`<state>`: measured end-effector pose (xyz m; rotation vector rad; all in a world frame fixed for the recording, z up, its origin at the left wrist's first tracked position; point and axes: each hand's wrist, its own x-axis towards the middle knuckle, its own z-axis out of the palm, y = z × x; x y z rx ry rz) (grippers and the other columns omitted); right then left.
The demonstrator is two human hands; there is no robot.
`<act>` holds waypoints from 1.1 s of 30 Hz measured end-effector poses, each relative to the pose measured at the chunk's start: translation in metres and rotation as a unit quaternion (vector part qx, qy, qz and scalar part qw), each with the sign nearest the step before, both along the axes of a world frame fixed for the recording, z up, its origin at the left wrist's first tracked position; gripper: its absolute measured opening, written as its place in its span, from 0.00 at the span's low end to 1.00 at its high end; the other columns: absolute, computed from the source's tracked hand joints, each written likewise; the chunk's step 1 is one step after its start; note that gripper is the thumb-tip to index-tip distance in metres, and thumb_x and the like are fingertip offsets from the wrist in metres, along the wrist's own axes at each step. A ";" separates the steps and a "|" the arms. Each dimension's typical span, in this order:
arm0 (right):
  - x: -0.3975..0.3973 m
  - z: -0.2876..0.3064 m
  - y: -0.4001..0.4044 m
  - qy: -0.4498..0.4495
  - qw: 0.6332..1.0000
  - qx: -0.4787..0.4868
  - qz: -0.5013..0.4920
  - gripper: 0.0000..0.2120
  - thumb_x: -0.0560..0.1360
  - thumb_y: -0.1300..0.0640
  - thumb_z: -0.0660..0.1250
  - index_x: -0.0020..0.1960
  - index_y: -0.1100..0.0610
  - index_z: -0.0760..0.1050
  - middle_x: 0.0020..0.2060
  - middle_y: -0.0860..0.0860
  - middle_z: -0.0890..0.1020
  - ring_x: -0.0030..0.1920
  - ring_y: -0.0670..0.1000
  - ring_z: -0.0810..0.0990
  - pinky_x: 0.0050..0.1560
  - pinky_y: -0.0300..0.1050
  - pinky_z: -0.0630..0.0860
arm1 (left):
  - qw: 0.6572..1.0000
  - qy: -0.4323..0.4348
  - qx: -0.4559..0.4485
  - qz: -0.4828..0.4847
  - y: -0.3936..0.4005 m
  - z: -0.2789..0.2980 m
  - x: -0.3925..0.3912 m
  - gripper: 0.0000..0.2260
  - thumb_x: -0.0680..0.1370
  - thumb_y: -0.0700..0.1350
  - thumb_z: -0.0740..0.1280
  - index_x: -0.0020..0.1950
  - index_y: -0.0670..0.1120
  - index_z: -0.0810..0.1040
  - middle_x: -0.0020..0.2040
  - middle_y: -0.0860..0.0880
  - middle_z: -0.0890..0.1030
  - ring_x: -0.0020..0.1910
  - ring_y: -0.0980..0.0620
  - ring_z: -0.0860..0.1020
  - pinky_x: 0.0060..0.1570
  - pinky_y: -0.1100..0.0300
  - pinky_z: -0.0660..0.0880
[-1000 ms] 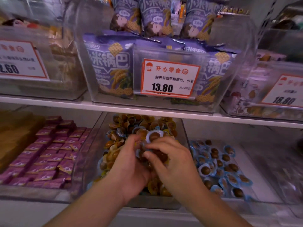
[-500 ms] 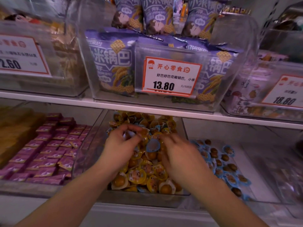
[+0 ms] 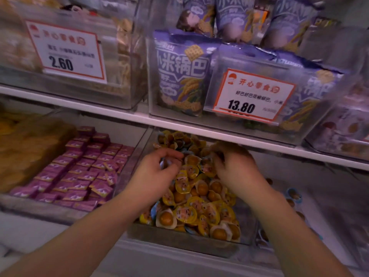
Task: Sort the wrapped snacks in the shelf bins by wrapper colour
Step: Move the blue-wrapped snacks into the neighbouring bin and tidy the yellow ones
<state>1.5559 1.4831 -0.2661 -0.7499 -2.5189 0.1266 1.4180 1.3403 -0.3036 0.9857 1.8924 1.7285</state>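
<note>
Clear plastic bin [image 3: 179, 239]: round, glossy yellow-wrapped snacks [image 3: 191, 208], heaped. My left hand [image 3: 157, 172] pinches a blue-wrapped snack [image 3: 164, 162]; my right hand [image 3: 233, 164] curls into the heap, grip unclear.

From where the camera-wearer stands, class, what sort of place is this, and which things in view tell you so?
Most likely a snack shop selling loose sweets. Price cards hang on clear bins, purple snack bags fill the upper shelf, and both hands, left hand and right hand, work among yellow-wrapped snacks.
</note>
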 end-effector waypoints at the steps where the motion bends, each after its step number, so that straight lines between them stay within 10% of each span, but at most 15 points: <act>1: -0.009 -0.002 0.004 -0.062 0.998 -0.010 -0.006 0.13 0.78 0.54 0.65 0.61 0.55 0.78 0.57 0.58 0.81 0.57 0.60 0.78 0.58 0.49 0.75 | 0.999 -0.038 0.009 -0.001 -0.001 0.001 0.000 0.08 0.77 0.38 0.69 0.48 0.51 0.82 0.38 0.53 0.84 0.29 0.55 0.76 0.26 0.62 0.71; 4: -0.030 -0.016 0.015 -0.263 0.964 -0.013 -0.034 0.18 0.79 0.46 0.61 0.65 0.54 0.72 0.63 0.58 0.71 0.65 0.61 0.70 0.65 0.52 0.70 | 0.997 -0.080 0.010 -0.013 -0.006 0.002 0.002 0.08 0.77 0.38 0.68 0.49 0.50 0.82 0.35 0.57 0.81 0.29 0.59 0.76 0.27 0.65 0.70; 10: -0.032 -0.018 0.014 -0.248 0.967 -0.039 -0.027 0.14 0.74 0.51 0.66 0.58 0.53 0.73 0.59 0.56 0.72 0.60 0.60 0.73 0.58 0.50 0.74 | 0.996 -0.089 0.017 -0.018 -0.009 0.005 0.003 0.07 0.77 0.38 0.68 0.49 0.50 0.81 0.34 0.53 0.79 0.27 0.55 0.73 0.28 0.61 0.68; 19: 0.010 -0.001 -0.022 0.172 0.935 -0.305 -0.058 0.09 0.71 0.61 0.75 0.50 0.53 0.80 0.46 0.49 0.83 0.46 0.46 0.81 0.44 0.29 0.75 | 0.994 -0.093 0.060 0.019 -0.009 0.015 0.019 0.08 0.78 0.38 0.67 0.52 0.50 0.80 0.35 0.52 0.81 0.35 0.48 0.76 0.34 0.54 0.72; 21: 0.016 -0.002 -0.034 0.280 0.845 -0.452 -0.058 0.09 0.73 0.64 0.71 0.53 0.58 0.82 0.47 0.55 0.86 0.49 0.53 0.84 0.50 0.46 0.81 | 0.994 -0.060 0.082 0.035 -0.008 0.015 0.026 0.08 0.78 0.39 0.67 0.53 0.52 0.79 0.39 0.53 0.82 0.37 0.50 0.78 0.36 0.53 0.75; 24: 0.017 0.000 -0.062 0.352 0.589 -0.728 0.007 0.14 0.76 0.62 0.66 0.60 0.64 0.79 0.48 0.59 0.85 0.46 0.57 0.84 0.44 0.51 0.83 | 0.991 0.074 0.101 0.042 -0.007 0.013 0.040 0.09 0.80 0.46 0.66 0.59 0.54 0.76 0.49 0.58 0.81 0.50 0.61 0.80 0.50 0.63 0.76; 27: 0.019 0.004 -0.080 0.319 0.480 -0.811 0.099 0.19 0.76 0.51 0.66 0.63 0.59 0.80 0.60 0.58 0.82 0.59 0.56 0.81 0.63 0.54 0.76 | 0.971 0.230 0.070 -0.013 -0.006 0.012 0.057 0.17 0.80 0.51 0.62 0.69 0.58 0.68 0.61 0.59 0.76 0.62 0.59 0.74 0.62 0.61 0.71; 31: 0.030 0.015 -0.082 0.327 0.543 -0.770 0.078 0.13 0.73 0.52 0.69 0.54 0.56 0.84 0.55 0.55 0.85 0.58 0.52 0.83 0.61 0.46 0.77 | 0.912 0.407 -0.018 -0.046 0.002 0.017 0.076 0.35 0.73 0.57 0.62 0.76 0.40 0.63 0.66 0.44 0.75 0.68 0.47 0.66 0.70 0.38 0.65; 33: 0.041 0.012 -0.074 0.334 0.593 -0.731 0.046 0.12 0.76 0.57 0.69 0.58 0.58 0.81 0.53 0.58 0.85 0.53 0.55 0.83 0.52 0.45 0.79 | 0.922 0.378 -0.026 -0.082 0.005 0.024 0.085 0.41 0.70 0.61 0.61 0.78 0.40 0.58 0.72 0.46 0.70 0.72 0.55 0.60 0.74 0.49 0.60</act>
